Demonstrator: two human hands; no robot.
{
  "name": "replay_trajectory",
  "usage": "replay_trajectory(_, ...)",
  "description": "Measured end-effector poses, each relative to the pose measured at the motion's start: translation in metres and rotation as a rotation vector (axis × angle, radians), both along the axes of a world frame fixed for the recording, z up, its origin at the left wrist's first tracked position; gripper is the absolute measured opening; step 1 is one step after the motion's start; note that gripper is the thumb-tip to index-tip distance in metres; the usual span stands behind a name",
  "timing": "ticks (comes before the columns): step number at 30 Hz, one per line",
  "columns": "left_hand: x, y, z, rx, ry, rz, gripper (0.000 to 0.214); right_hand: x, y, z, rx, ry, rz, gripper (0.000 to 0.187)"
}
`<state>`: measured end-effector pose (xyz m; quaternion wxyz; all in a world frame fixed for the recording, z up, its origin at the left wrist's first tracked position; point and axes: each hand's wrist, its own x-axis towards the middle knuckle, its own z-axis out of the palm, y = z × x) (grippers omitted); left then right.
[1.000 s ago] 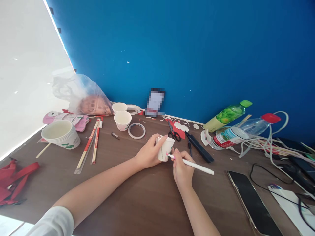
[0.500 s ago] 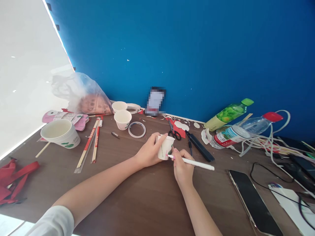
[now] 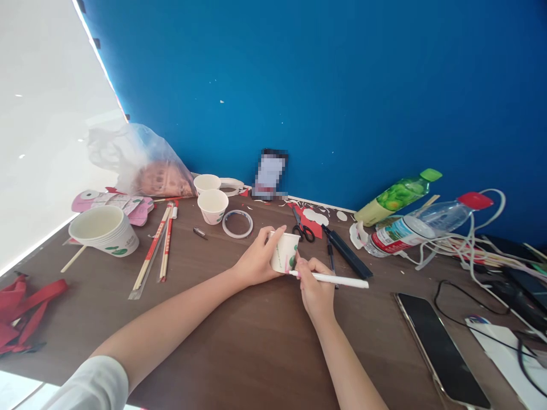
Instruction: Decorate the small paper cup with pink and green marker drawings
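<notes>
Beyond the fingers (image 3: 276, 237), a broad blue wall (image 3: 299, 68) is rising, white flecks (image 3: 221, 101) dotting it. Well to their left, a white wall (image 3: 38, 68) is standing, and a thin bright strip of light (image 3: 103, 68) is running down between the two. A brown, wood-grained bench (image 3: 243, 353) is stretching beneath the fingers, reaching the blue wall's foot.

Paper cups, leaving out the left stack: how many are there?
3: a held cup in the left hand, a front cup beside the tape roll, a rear cup behind that one. Nested ones may be hidden.
</notes>
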<state>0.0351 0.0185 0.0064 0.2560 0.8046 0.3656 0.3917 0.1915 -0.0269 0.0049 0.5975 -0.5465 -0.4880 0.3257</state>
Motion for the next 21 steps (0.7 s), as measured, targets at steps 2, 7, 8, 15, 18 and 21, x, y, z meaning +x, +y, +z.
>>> replay_trajectory(2, -0.001, 0.0, 0.001, -0.029, -0.006, 0.011, 0.103, -0.002, 0.0, 0.004, 0.014, 0.032, 0.011, 0.048)
replay_trajectory(7, 0.001, -0.001, -0.001, -0.087, 0.024, 0.073, 0.102, -0.008, -0.005, 0.015, 0.12, 0.144, -0.08, 0.043)
replay_trajectory(8, 0.002, -0.002, -0.001, -0.09, 0.04, 0.09, 0.101, -0.009, -0.007, 0.016, 0.126, 0.095, -0.133, 0.036)
replay_trajectory(15, 0.006, -0.006, -0.002, -0.01, 0.098, 0.215, 0.087, -0.025, -0.014, 0.016, 0.238, -0.09, -0.195, 0.011)
replay_trajectory(18, 0.007, -0.006, -0.004, 0.06, 0.127, 0.242, 0.085, -0.029, -0.015, 0.019, 0.279, -0.095, -0.16, 0.007)
replay_trajectory(21, 0.008, -0.004, -0.007, 0.227, 0.148, 0.281, 0.081, -0.031, -0.016, 0.022, 0.262, -0.054, -0.126, 0.009)
